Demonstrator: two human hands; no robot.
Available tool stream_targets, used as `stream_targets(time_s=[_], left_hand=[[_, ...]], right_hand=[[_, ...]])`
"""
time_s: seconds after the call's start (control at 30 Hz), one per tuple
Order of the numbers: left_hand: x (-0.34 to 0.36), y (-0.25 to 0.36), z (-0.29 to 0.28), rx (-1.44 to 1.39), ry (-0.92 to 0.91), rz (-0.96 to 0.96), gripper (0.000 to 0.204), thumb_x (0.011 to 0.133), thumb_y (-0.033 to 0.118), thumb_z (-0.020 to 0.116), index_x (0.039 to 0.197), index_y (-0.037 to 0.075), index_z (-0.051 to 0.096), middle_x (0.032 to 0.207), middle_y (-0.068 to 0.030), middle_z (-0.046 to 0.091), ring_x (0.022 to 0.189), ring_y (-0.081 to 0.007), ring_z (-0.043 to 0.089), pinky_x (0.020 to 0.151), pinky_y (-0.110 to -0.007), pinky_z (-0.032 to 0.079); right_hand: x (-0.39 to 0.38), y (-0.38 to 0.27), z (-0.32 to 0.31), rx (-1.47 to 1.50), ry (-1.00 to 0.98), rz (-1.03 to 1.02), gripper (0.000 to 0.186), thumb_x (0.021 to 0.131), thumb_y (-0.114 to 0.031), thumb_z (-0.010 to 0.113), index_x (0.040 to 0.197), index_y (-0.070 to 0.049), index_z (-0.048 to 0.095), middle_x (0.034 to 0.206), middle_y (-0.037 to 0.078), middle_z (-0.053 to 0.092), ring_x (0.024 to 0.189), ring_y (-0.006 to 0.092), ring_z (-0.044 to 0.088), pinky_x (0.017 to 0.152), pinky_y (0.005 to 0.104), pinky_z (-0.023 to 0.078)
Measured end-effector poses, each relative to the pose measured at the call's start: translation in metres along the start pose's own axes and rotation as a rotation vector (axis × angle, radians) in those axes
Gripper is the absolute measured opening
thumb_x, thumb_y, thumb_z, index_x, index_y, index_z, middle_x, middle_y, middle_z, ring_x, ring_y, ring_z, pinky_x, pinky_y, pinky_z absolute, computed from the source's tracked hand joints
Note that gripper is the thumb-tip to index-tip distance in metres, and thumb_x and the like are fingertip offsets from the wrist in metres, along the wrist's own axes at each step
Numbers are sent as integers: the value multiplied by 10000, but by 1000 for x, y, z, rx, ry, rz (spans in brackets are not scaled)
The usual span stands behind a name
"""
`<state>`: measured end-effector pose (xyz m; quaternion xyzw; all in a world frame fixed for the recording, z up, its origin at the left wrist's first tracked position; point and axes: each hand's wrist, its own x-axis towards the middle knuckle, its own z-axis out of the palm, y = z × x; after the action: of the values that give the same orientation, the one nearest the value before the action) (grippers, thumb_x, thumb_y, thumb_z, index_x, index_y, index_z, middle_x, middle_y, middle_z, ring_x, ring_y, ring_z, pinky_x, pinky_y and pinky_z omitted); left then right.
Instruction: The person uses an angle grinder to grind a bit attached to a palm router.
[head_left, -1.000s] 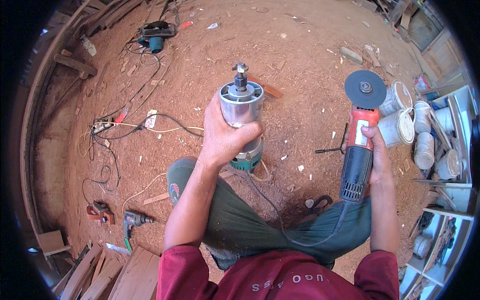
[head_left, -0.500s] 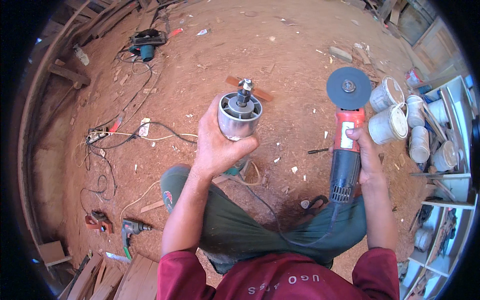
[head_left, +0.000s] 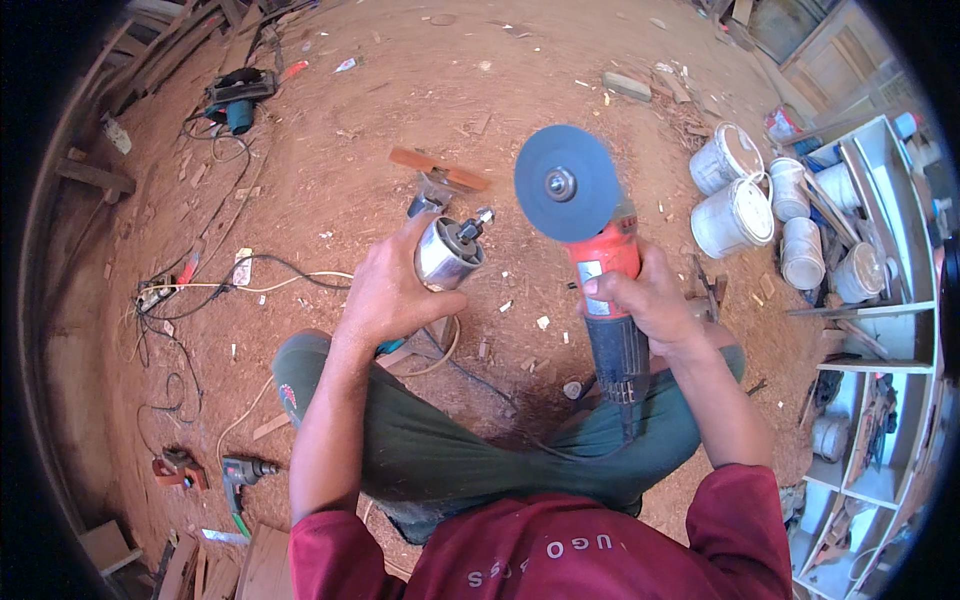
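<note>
My left hand (head_left: 385, 290) is wrapped round a silver, cylindrical trim router (head_left: 436, 262), its thumb along the near side. From the router's top a dark collet with a shiny bit (head_left: 475, 226) points up and tilts to the right. In my right hand (head_left: 655, 305) is a red and black angle grinder (head_left: 608, 258), gripped round its body with the thumb on the front. The grinder's grey disc (head_left: 585, 185) stands to the right of the bit, apart from it. Fingers of both hands are partly hidden behind the tools.
A clear plastic router base (head_left: 432, 190) and an orange-brown wooden strip (head_left: 455, 172) lie beyond my left hand. Circular saw (head_left: 238, 100), cables and drill (head_left: 240, 475) are on the left. White buckets (head_left: 733, 218) and shelves (head_left: 880, 365) stand right. My bent legs (head_left: 430, 420) are below.
The grinder has moved left, bringing its disc closer to the router. The router has tipped to the right and the view has shifted. Both hands keep their hold.
</note>
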<state>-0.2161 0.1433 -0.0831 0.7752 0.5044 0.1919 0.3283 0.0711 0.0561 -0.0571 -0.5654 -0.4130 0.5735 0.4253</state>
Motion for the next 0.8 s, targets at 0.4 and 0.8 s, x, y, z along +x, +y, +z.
stream_targets(time_s=[0.4,0.8], left_hand=[[-2,11,-2,96,-49,-23,833,573,289,835,1347,94,599,1080,-218,736,1019,-420,707,909,-501,551],[-4,12,-3,111,-56,-25,826,584,287,840,1351,103,595,1084,-213,740,1029,-415,707,909,-508,550]], right_hand=[[3,13,0,-116,-60,-111,485,781,-86,782,1192,15,545,981,70,634,818,151,672,738,335,592],[5,19,-1,-155,-37,-113,501,756,-193,839,1158,9,619,981,47,672,862,113,634,794,316,548]])
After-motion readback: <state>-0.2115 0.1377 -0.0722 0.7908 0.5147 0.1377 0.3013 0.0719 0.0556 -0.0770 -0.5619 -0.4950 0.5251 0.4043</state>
